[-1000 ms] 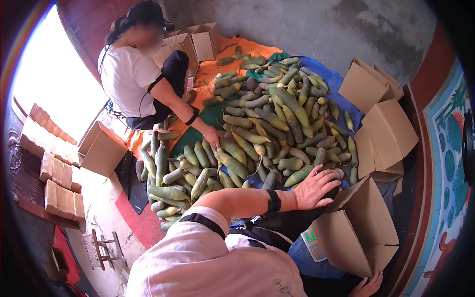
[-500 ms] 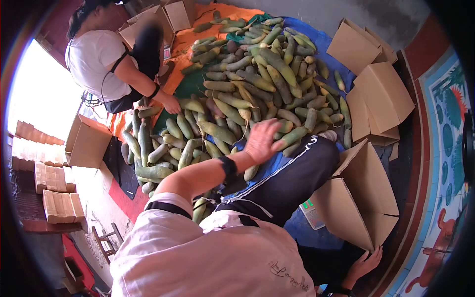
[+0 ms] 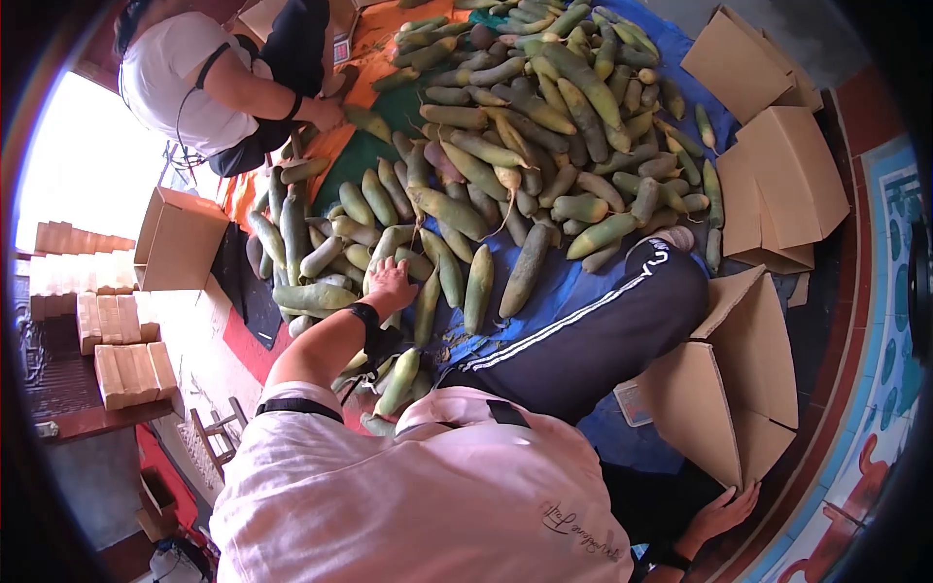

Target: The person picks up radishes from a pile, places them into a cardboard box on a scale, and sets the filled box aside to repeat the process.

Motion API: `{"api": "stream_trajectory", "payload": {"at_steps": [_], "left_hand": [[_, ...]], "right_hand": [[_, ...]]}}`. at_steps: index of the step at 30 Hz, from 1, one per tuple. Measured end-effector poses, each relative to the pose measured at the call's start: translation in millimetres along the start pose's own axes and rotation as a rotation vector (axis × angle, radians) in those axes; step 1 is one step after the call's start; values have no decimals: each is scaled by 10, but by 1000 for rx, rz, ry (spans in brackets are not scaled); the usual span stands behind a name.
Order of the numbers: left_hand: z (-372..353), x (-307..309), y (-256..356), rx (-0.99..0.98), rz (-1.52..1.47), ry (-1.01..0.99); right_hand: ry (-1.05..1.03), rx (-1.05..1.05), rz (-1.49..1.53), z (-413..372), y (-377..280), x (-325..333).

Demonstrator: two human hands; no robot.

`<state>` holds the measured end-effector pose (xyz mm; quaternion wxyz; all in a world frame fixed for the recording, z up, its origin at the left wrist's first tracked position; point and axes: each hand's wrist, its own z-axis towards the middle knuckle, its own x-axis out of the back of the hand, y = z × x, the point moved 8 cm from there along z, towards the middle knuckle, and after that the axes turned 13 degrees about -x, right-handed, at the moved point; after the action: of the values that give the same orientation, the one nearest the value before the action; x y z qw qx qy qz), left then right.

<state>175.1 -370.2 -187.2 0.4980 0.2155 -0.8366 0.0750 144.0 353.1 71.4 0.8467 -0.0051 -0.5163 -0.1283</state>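
Note:
My left hand point(image 3: 391, 285) rests on the near part of the pile of green radishes point(image 3: 573, 126), fingers spread over one radish point(image 3: 391, 240). Its palm hides what lies beneath. At the lower right, my right hand point(image 3: 724, 511) holds the bottom corner of an open cardboard box point(image 3: 685, 398), which stands tilted beside my leg. A pale green radish point(image 3: 398, 382) lies close to my body, below the left forearm.
Across the pile a co-worker point(image 3: 190, 83) reaches a hand point(image 3: 326, 113) to a radish. More open cartons point(image 3: 782, 185) stand at the right, another box point(image 3: 180, 236) at the left. A small scale point(image 3: 634, 403) sits beside my box. Blue sheeting point(image 3: 578, 287) lies underneath.
My left hand has moved left and toward me, from radishes near my knee to others at the near left. The view has shifted a little. My right hand stays at the box corner.

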Motion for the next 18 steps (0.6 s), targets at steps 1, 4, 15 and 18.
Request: {"api": "stream_trajectory", "payload": {"at_steps": [1, 4, 15, 18], "left_hand": [[-47, -49, -60, 16, 5, -47], [-143, -117, -160, 46, 18, -172], [-20, -156, -460, 129, -5, -123], [103, -200, -577, 137, 12, -67]], "right_hand": [[-5, 5, -3, 11, -9, -18], [-19, 18, -22, 23, -10, -43], [1, 19, -82, 31, 38, -101], [-6, 9, -100, 40, 20, -106]]}}
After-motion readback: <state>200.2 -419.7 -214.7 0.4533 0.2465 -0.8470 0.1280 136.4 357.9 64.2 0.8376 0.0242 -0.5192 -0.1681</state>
